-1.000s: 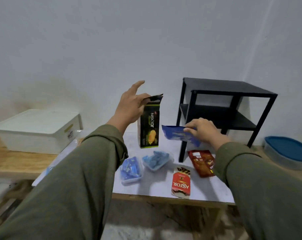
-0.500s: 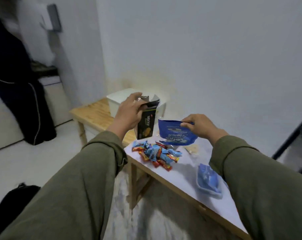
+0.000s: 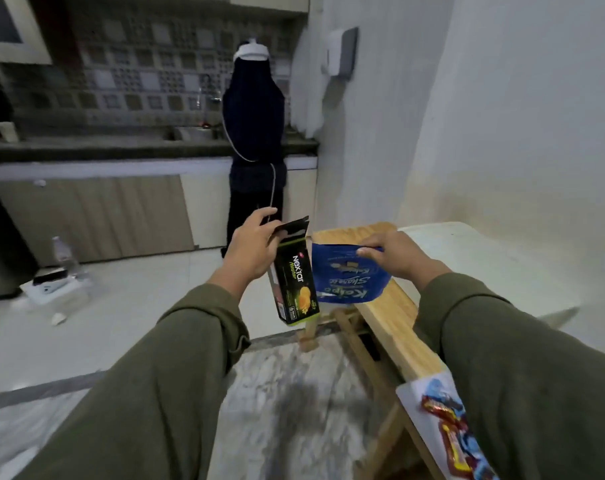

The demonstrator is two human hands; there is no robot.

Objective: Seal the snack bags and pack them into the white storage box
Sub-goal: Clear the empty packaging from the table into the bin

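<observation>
The right sleeve covers much of the counter; only part of a white sheet with a few red and blue wrapped candies shows at the lower right, cut off by the frame edge. The white storage box lies on the far end of the counter, pale and blurred, and its edges are hard to make out. The left hand grips the black Nextar box near its top, fingers curled behind it and thumb on the near side; the box hangs in the air left of the counter, above the floor, long axis roughly vertical and tilted, open top flaps pointing up. The right hand pinches the upper edge of the blue snack bag, which hangs beside the box, over the counter's near edge; its print reads upside down, so its printed top points down. In the background a person in dark clothes stands at a kitchen worktop. A bottle and small items sit on the floor at left.
</observation>
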